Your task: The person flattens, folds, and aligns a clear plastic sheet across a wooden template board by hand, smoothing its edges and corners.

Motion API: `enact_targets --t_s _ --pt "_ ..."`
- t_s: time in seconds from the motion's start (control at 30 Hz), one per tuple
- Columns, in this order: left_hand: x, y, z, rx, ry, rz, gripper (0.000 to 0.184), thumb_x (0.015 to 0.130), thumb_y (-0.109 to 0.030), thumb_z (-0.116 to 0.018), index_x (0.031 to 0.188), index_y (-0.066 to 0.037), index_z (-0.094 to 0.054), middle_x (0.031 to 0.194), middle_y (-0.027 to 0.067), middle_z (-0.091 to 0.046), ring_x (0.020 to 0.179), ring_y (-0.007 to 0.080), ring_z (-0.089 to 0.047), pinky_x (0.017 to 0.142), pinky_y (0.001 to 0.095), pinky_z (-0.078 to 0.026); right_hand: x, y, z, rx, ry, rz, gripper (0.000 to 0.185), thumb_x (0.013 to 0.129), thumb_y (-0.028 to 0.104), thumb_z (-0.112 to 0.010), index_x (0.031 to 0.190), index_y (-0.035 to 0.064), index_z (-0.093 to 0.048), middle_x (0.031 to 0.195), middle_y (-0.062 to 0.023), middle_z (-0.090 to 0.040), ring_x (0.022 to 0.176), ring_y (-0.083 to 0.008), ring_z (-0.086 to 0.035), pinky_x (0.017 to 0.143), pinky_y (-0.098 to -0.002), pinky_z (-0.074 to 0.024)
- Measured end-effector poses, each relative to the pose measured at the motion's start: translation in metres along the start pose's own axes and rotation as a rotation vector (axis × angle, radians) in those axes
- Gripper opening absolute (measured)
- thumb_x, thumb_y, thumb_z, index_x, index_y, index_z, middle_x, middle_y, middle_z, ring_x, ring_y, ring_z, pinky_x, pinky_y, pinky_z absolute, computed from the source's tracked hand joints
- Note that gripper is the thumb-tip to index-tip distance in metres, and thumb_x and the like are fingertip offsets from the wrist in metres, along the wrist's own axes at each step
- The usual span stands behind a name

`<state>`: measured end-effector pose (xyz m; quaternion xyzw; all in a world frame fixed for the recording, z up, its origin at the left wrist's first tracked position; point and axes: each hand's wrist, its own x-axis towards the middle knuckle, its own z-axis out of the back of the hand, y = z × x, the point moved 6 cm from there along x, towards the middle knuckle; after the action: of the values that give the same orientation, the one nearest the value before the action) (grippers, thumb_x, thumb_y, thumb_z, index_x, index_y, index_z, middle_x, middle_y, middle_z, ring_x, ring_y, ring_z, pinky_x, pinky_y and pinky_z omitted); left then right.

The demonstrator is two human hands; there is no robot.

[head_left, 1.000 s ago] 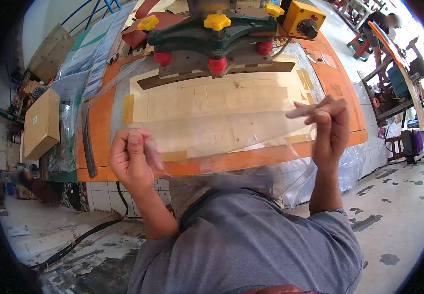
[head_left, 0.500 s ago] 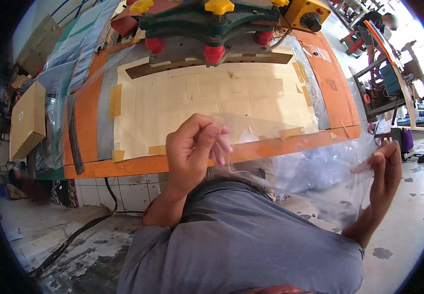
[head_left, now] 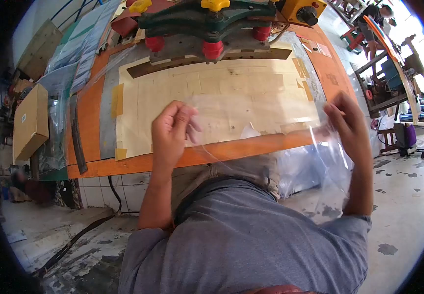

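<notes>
The fingers of the left hand [head_left: 168,136] are pinched, thumb against forefinger, on one end of a clear plastic sheet [head_left: 330,159]. Those of the right hand [head_left: 350,125] close on its other end, though blur hides just how they grip. The sheet spans the gap between the hands, above the near edge of the orange surface [head_left: 106,169], its loose part drooping in glossy folds beside the right forearm. Such thin film probably handles best with both pinches close to the edge, at matching height, and an even, gentle pull; too hard a tug could stretch it, while slack lets it fold over and cling to itself.

Beneath and beyond lies a pale sheet [head_left: 172,90], fixed with tape [head_left: 117,98]; holding the film clear of those strips should avoid snags. Further back, a metal bar [head_left: 141,71] runs below the green press frame [head_left: 212,24] with its red knobs [head_left: 213,50]; a yellow control box [head_left: 300,11] sits to its right. A cardboard box [head_left: 31,120] stands off to the left.
</notes>
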<state>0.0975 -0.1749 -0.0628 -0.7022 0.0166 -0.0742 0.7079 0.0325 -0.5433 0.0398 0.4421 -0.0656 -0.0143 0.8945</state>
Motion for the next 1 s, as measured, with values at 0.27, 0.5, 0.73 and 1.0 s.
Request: enact_targets --t_s 0.27,0.5,0.73,1.0 --pt "0.041 0.015 0.061 0.577 -0.073 -0.080 0.027 0.108 -0.020 -0.059 0.090 0.000 -0.062 0.067 0.0091 -0.065 0.058 0.0168 -0.059 0.057 0.0329 -0.048 0.096 -0.043 -0.099 -0.202 0.023 0.192 0.021 0.101 0.020 -0.068 0.099 -0.0002 -0.063 0.090 -0.0177 -0.076 0.090 -0.0399 -0.073 0.074 -0.0472 -0.0531" --pt "0.075 0.023 0.051 1.015 0.004 -0.399 0.019 0.101 -0.015 -0.063 0.091 0.001 -0.060 0.088 0.0210 -0.069 0.083 0.0429 -0.066 0.072 0.0500 -0.051 0.110 -0.067 -0.117 -0.298 0.028 0.319 0.006 0.099 0.001 -0.056 0.101 0.0041 -0.061 0.108 -0.0152 -0.076 0.102 -0.0408 -0.070 0.082 -0.0477 -0.0536" --pt "0.075 0.030 0.047 1.034 0.015 -0.313 0.023 0.100 -0.016 -0.067 0.089 0.002 -0.057 0.082 0.0202 -0.066 0.077 0.0424 -0.064 0.069 0.0506 -0.049 0.114 -0.087 -0.127 -0.220 -0.025 0.149 0.013 0.097 0.009 -0.069 0.096 0.0033 -0.057 0.097 -0.0172 -0.072 0.091 -0.0397 -0.069 0.078 -0.0459 -0.0525" --pt "0.072 0.030 0.047 1.096 -0.038 -0.288 0.027 0.099 -0.019 -0.071 0.086 -0.002 -0.055 0.078 0.0155 -0.064 0.072 0.0383 -0.063 0.066 0.0484 -0.048 0.112 -0.075 -0.128 -0.277 -0.108 0.178 0.017 0.095 0.009 -0.072 0.098 0.0044 -0.056 0.096 -0.0124 -0.065 0.084 -0.0311 -0.067 0.074 -0.0432 -0.0515"
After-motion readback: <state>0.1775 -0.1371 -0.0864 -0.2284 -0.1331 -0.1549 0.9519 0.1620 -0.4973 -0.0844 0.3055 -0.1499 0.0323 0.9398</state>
